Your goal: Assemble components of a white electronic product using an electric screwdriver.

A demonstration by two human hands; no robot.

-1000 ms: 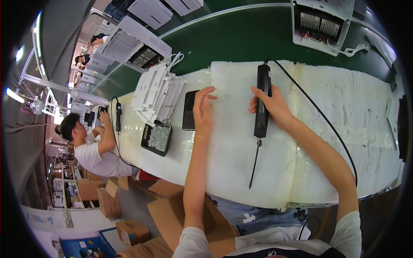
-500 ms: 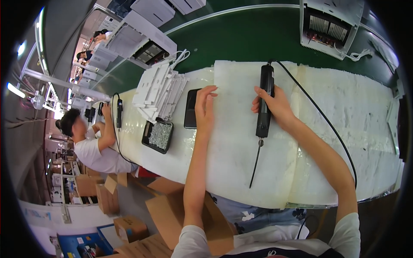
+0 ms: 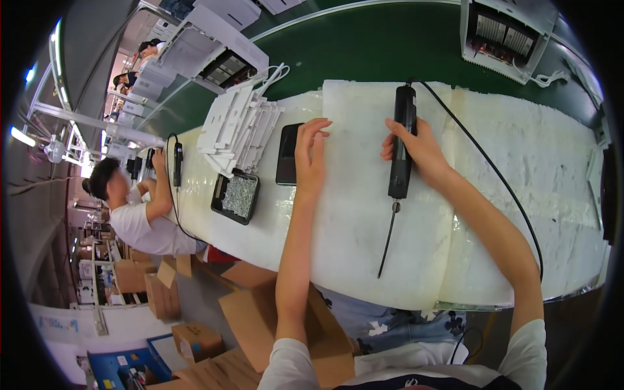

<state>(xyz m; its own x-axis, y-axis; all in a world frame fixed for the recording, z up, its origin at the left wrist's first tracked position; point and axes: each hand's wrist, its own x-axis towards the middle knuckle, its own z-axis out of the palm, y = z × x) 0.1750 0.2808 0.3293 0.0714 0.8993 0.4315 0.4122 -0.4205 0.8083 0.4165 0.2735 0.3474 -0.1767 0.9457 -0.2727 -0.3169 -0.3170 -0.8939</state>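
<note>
In my right hand (image 3: 422, 151) is a black electric screwdriver (image 3: 402, 143), its long thin bit pointing back toward me and a black cord leaving its far end. My fingers wrap round the middle of its body. My left hand (image 3: 311, 153) rests on the pale table covering with its fingers loosely stretched out, holding nothing. Just left of that hand lies a black phone (image 3: 286, 156), flat and partly covered by the hand's edge. Farther left, a black tray (image 3: 249, 211) is filled with small silvery screws (image 3: 238, 195).
White plastic parts (image 3: 235, 130) are piled behind the tray. Across the green surface (image 3: 364, 49) stand an opened white machine (image 3: 504, 42) at right and another (image 3: 224, 49) at left. A co-worker (image 3: 140, 208) sits at far left. Cardboard boxes (image 3: 260, 318) stand below the table edge.
The view has shifted slightly, so the table and its things sit a little higher in it. My right hand keeps the screwdriver and my left hand stays beside the phone.
</note>
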